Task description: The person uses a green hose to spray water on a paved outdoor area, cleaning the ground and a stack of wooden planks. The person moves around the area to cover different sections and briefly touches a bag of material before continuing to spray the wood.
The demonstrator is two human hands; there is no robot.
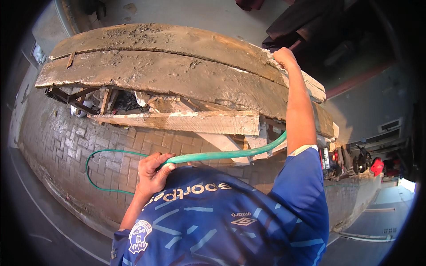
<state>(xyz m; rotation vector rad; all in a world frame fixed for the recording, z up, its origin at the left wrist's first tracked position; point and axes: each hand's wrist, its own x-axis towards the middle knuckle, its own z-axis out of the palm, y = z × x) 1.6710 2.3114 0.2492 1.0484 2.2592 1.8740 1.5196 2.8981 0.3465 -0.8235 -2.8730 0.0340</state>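
Note:
My left hand (153, 173) is closed round a green hose (213, 156) in front of my body. From there the hose arcs to the right and passes out of sight by my right forearm; a thinner stretch loops to the left over the paving. My right arm reaches across a long workbench of wooden planks (177, 73), crusted with wet grey-brown mud. At the bench's far right edge my right hand (285, 58) is closed, its fingers bent; what it holds, if anything, is hidden. A small wooden strip (70, 60) lies on the bench's left end.
Below the planks, a pale wooden board (186, 122) and slanted struts form the bench's frame. Brick paving (88, 146) lies on the near side. Dark cloth (306, 22) hangs at the far right. Assorted objects, one a red item (377, 166), stand along the right side.

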